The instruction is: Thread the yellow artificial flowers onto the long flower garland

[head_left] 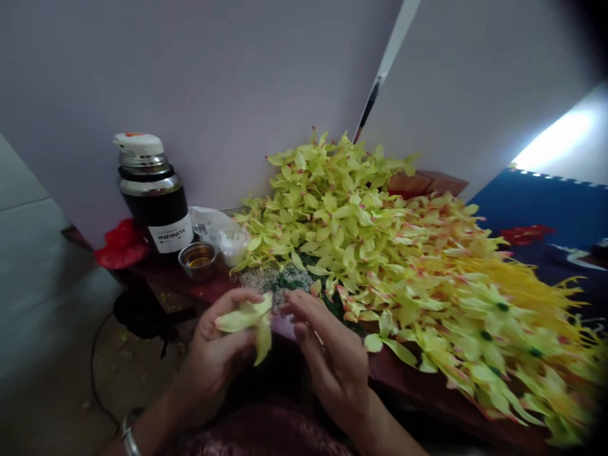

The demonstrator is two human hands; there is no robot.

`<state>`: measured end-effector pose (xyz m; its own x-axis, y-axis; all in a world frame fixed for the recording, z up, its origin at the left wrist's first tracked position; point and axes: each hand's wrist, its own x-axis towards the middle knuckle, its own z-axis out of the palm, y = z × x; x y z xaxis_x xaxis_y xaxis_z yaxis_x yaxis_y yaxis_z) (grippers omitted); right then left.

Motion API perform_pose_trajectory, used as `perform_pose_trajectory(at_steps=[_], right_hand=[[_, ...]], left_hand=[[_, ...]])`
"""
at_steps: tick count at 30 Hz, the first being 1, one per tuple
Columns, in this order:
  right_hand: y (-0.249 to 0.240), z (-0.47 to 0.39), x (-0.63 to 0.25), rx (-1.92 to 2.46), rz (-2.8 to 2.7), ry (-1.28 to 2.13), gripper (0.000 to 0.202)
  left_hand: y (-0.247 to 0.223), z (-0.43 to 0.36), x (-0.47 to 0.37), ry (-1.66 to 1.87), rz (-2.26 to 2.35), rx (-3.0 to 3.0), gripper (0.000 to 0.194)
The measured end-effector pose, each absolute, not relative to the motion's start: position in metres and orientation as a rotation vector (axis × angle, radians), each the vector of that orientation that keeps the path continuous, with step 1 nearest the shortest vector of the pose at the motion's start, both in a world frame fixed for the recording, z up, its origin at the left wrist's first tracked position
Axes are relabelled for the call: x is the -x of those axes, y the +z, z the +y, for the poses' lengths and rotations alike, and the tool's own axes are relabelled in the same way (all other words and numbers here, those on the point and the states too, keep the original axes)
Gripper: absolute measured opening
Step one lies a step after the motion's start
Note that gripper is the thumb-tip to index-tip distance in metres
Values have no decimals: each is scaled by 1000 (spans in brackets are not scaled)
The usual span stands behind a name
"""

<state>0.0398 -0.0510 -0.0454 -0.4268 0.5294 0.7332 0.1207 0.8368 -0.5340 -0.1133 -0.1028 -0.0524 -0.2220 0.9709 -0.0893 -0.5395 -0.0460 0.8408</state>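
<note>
The left forearm [164, 411] and right forearm [392, 430], both bare, reach forward and angle in toward each other. I see the left grip [213, 354] turned inward, its thumb and bent forefinger closing together in a pinch. Near it but apart, the right grip [335, 354] faces across, fingers loosely bent toward the left one, thumb tucked beneath the forefinger; I can't tell whether those fingertips meet.

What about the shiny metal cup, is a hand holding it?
No, the metal cup sits beside the black flask, apart from the left hand and the right hand.
</note>
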Motion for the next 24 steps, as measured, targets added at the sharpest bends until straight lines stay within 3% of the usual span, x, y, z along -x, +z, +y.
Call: perform_pose_trajectory(at_steps=[5,10,17,24], right_hand=[[-40,-42,9,537,-2149,663,24],[-47,-33,71,655,-2356,529,38],[-70,-28,111,842,-2262,488,55],[-87,-29,127,875,-2120,611,65]], left_hand=[[-58,-130,160,1765,1142,-538,31],[-60,-132,204,2170,1254,-475,33],[-63,-113,243,1740,1189,-613,60],[-69,-103,260,1563,1174,-706,71]])
